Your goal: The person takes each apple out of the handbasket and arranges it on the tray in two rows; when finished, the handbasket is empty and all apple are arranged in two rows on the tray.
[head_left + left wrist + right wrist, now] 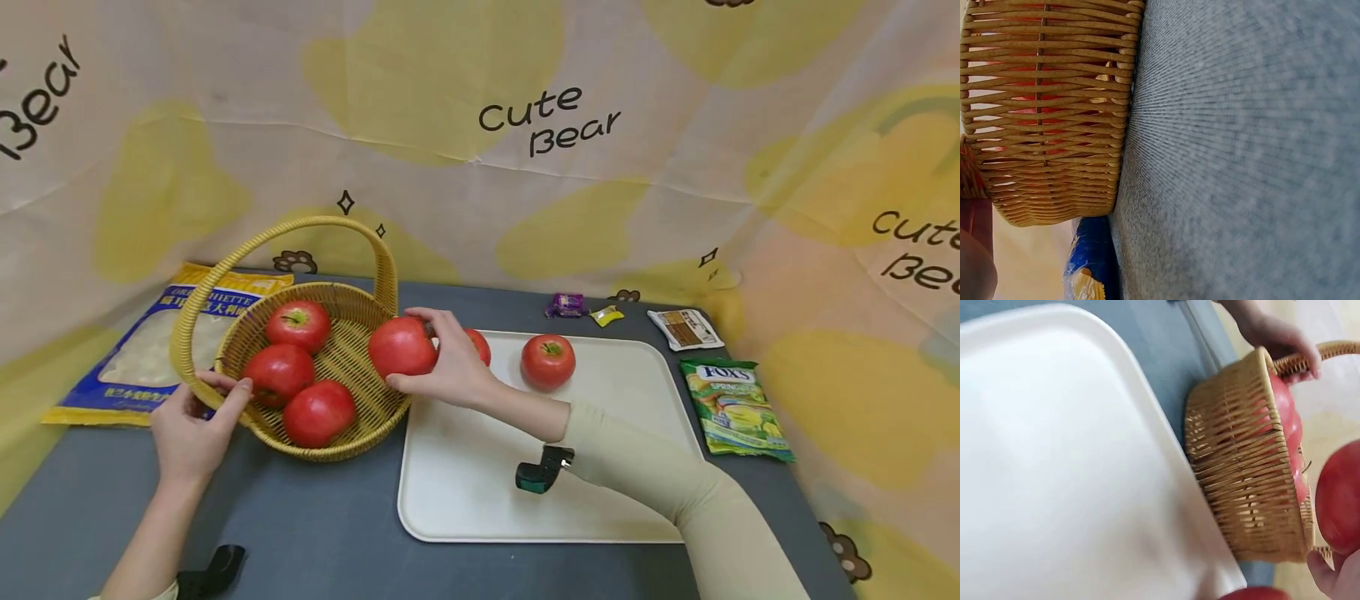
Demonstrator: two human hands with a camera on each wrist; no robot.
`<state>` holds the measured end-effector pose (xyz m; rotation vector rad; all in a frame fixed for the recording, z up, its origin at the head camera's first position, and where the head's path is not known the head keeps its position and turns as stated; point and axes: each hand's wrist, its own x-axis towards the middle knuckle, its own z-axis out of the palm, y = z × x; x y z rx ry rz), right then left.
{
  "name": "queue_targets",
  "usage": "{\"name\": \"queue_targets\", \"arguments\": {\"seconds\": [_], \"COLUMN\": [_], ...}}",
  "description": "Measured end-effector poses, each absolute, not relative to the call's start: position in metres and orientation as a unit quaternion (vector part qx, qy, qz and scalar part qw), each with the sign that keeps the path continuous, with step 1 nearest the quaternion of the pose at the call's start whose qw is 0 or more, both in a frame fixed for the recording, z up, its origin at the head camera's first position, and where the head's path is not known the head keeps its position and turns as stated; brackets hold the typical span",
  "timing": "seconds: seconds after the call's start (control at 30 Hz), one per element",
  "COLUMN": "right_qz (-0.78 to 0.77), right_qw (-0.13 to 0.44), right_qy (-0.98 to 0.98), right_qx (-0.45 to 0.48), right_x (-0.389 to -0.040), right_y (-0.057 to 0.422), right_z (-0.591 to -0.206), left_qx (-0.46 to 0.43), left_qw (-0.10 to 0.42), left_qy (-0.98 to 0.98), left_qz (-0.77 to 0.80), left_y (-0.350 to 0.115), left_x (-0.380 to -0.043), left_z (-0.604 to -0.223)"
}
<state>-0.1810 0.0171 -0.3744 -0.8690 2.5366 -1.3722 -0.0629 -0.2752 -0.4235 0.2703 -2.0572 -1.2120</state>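
A yellow woven basket with a tall arched handle holds several red apples. My left hand grips the base of the basket's handle on the left, its thumb near the apples. My right hand holds another red apple over the basket's right rim, fingers behind it and thumb in front. In the right wrist view that held apple appears beside the basket. Another apple sits on the white tray, and one more is partly hidden behind my right hand.
A blue and yellow pasta bag lies behind and left of the basket. Beyond the tray are a purple-wrapped candy and a yellow one. Right of the tray lie a brown-and-white packet and a green candy bag. Patterned cloth hangs behind.
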Motion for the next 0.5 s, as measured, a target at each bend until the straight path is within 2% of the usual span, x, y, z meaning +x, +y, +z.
{"name": "queue_targets", "arguments": {"seconds": [0.17,0.5], "right_qz": [-0.485,-0.464], "right_qw": [0.063,-0.013], "right_qy": [0.844,0.878], "right_qx": [-0.22,-0.114], "right_x": [-0.172,-0.171], "right_y": [0.069,0.178], "right_z": [-0.371,-0.38], "left_qx": [0.109,0.12], "left_qw": [0.361,0.365], "left_qy": [-0.795,-0.789], "left_qz": [-0.475,-0.48], "left_y": [-0.273,-0.274], "left_x": [-0.063,-0.063], "left_z": [-0.424,-0.424]}}
